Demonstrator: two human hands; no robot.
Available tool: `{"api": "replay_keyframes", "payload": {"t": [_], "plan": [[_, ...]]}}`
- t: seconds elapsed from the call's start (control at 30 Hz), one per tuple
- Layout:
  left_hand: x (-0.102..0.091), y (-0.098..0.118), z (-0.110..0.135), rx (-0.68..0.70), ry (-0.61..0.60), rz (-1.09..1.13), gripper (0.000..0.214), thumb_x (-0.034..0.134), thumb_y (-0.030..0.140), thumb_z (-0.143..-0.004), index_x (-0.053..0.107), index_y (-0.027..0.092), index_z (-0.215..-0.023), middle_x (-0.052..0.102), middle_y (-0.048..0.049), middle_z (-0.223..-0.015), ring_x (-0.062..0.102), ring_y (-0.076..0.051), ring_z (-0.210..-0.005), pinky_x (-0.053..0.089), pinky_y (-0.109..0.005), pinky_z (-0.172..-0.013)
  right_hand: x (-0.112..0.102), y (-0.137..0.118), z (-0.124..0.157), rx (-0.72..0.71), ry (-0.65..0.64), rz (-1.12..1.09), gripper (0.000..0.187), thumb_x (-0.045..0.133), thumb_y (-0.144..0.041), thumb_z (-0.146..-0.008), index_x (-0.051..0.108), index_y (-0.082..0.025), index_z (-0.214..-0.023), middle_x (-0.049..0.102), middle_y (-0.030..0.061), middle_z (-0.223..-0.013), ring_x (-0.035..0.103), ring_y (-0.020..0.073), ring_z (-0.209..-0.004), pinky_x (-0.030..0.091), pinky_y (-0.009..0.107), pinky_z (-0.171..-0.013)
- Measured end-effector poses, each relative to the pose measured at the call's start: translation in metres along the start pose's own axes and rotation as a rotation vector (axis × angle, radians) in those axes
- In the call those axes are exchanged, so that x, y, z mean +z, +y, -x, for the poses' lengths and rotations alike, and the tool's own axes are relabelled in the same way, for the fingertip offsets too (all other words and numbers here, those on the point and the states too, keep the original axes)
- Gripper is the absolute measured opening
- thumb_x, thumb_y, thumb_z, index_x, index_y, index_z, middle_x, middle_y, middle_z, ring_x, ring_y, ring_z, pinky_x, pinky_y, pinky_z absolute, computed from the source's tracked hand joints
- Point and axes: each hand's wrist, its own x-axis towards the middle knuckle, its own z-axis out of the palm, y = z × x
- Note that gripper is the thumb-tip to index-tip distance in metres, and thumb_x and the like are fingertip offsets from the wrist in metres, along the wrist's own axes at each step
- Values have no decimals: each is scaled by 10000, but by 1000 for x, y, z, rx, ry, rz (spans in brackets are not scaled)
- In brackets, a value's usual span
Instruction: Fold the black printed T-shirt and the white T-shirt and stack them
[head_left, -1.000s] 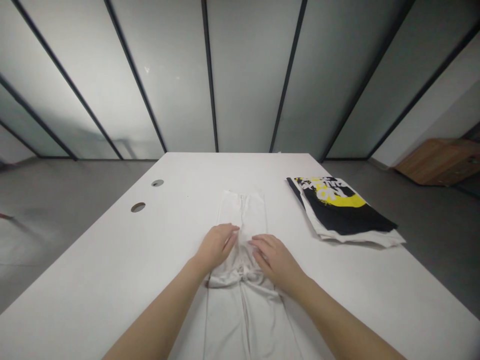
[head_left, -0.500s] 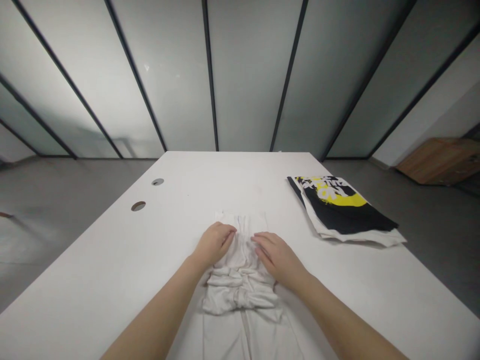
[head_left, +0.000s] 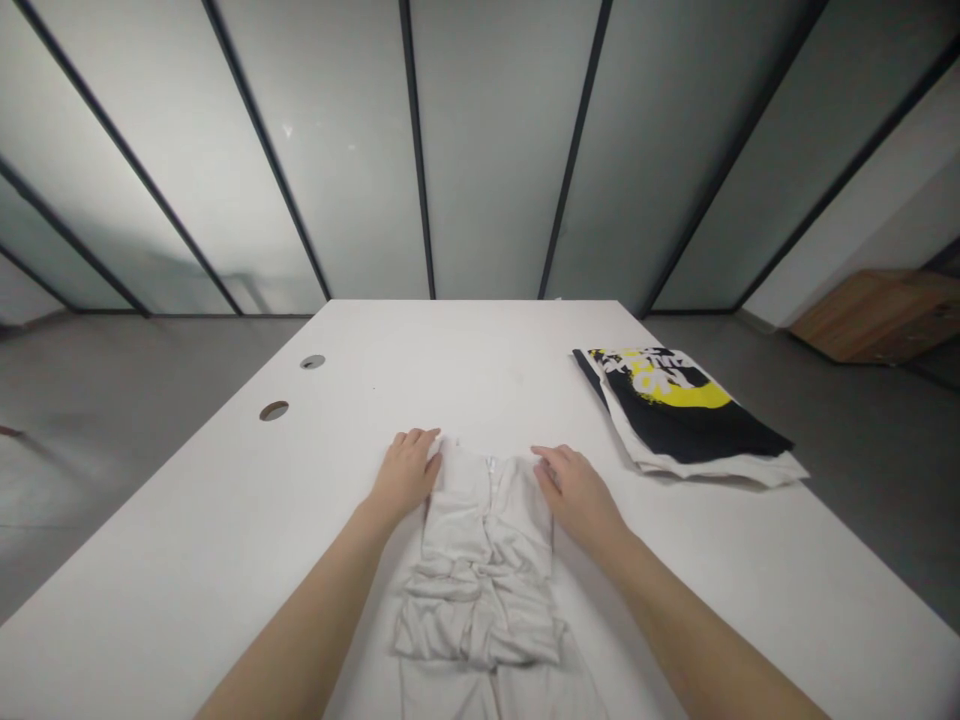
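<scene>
A white garment (head_left: pixel 484 535) lies lengthwise in front of me, with a seam down its middle and thick gathered folds across it. Its lower part runs out of view at the bottom edge. My left hand (head_left: pixel 409 470) is at its far left corner, fingers curled and thumb at the edge. Opposite it, my right hand (head_left: pixel 577 490) is at the far right corner, with fingertips and thumb bent in on the cloth. The exact contact under the fingertips is partly hidden on both sides.
A stack of folded clothes (head_left: pixel 686 420), topped by a black piece with a yellow and white print, rests at the right of the white table (head_left: pixel 202 560). Two round holes pierce the tabletop at left. Frosted glass panels (head_left: pixel 487 150) stand beyond the far edge.
Both hands have moved apart, from the garment's middle to its far corners. The garment's far edge and gathered folds have shifted nearer to me, and the far part lies spread wider.
</scene>
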Motion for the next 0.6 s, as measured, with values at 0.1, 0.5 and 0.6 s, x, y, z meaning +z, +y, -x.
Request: {"api": "replay_keyframes", "payload": {"t": [0.1, 0.5, 0.6], "plan": [[4, -2, 1, -12, -41, -136, 434, 574, 323, -972, 642, 182, -1377, 647, -180, -1312, 601, -345, -1176, 478, -505, -1037, 7, 13, -2, 97, 39, 177, 434, 584, -355, -984, 656, -180, -1375, 673, 179, -1205, 603, 348, -1116, 449, 480, -1012], [2, 4, -2, -13, -113, 203, 161, 618, 184, -876, 690, 210, -1017, 714, -72, -986, 671, -235, -940, 510, -356, -882, 1, 12, -4, 152, -76, -26, 132, 629, -322, -892, 643, -213, -965, 685, 72, -925, 634, 249, -887, 444, 342, -792], [3, 6, -2, -73, -144, 351, 166, 575, 193, -902, 650, 223, -1048, 694, -13, -842, 651, -189, -767, 490, -305, -742, 0, 8, -4, 176, -97, -192, 138, 573, -351, -910, 609, -236, -978, 674, 10, -803, 622, 214, -752, 418, 314, -700]]}}
